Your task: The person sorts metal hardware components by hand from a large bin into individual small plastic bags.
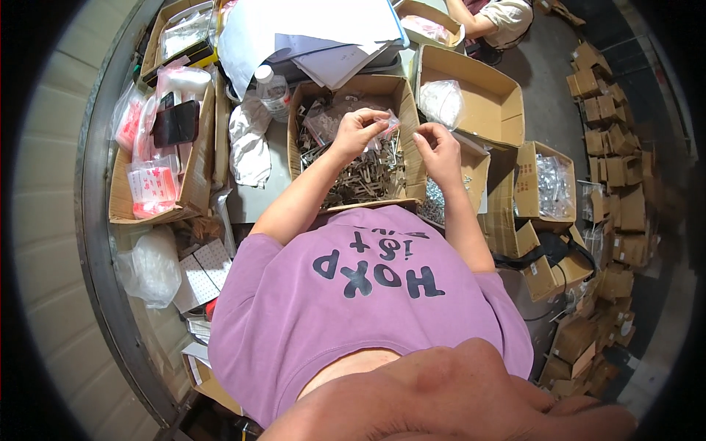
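Hovering left hand (360, 134): fingers bent inward above the open brown cardboard box (415, 176); cannot tell whether grasping anything.
Right hand (441, 154): fingers curled near its right wall, grasp unclear.
Thin silvery metal pieces (368, 178): heaped inside it, presumably for easy reach.

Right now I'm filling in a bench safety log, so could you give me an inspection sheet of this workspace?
Surface: grey tabletop, mostly covered.
Work items: open cardboard box of loose flat metal pieces, with clear plastic bags among them.
Clutter: white cloth, white-capped plastic bottle and paper sheets around the box.
Hands: left hand above the box, right hand by its right wall; fingers bent, anything held too small to tell.
Cables: thin dark cord at lower right, ends unclear.
Surroundings: piled cartons at right; another person's arm at the top.
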A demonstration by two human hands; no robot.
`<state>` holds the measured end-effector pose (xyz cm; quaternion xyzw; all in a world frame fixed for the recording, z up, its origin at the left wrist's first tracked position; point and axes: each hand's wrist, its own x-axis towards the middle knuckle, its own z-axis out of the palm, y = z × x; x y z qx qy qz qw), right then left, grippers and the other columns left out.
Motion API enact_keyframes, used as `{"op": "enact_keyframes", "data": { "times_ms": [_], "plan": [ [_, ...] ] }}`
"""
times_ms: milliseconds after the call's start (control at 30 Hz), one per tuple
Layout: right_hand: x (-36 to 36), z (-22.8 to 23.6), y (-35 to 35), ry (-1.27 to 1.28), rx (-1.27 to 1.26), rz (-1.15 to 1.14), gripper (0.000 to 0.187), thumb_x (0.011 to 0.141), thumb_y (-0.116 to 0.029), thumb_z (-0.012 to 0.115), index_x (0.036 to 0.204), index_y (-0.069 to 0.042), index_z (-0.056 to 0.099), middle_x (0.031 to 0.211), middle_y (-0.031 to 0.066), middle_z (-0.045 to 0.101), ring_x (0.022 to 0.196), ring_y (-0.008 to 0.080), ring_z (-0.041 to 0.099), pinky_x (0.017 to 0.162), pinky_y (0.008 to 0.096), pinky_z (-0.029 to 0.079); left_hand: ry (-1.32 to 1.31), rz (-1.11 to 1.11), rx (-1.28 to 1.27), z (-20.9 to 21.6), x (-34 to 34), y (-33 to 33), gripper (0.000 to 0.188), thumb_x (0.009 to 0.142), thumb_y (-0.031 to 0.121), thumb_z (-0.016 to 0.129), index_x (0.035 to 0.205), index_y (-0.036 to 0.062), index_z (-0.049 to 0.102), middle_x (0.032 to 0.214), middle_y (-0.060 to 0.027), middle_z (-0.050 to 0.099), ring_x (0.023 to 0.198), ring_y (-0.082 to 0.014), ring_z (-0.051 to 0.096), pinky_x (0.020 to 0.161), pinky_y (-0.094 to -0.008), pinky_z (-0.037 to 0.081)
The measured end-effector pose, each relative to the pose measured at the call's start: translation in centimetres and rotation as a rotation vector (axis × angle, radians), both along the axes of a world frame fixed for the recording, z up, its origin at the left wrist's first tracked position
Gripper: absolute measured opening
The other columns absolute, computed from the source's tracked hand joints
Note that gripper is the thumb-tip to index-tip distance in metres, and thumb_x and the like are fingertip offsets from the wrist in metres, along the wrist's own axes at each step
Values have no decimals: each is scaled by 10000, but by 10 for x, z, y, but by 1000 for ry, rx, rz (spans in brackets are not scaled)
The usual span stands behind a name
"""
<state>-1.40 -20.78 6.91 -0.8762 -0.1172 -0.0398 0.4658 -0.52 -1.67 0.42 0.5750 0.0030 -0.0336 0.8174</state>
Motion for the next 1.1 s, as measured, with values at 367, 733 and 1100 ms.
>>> {"op": "enact_keyframes", "data": {
  "times_ms": [367,733,1100],
  "plan": [
    [4,11,18,-214,-269,385,208,737,-155,667,922,-63,637,965,109,615,957,292,538,847,380,426,-341,35,549,9,-6,-2,161,694,79,718,834,11,677,737,-74,589,644,-126,582,594,-254,474],
    [15,-13,23,-127,-197,537,221,747,-125,626,964,-84,649,1093,104,594,990,308,541,884,376,428,-471,-28,1003,10,-6,-1,389,631,75,708,994,37,571,904,-134,606,929,-262,581,866,-365,429],
    [13,-73,37,-181,-1178,586,101,714,-110,571,754,-100,663,850,62,624,856,221,609,723,367,477,-209,227,613,5,5,10,454,657,125,719,1055,-2,541,849,-113,653,763,-166,645,701,-281,507]
  ]
}}
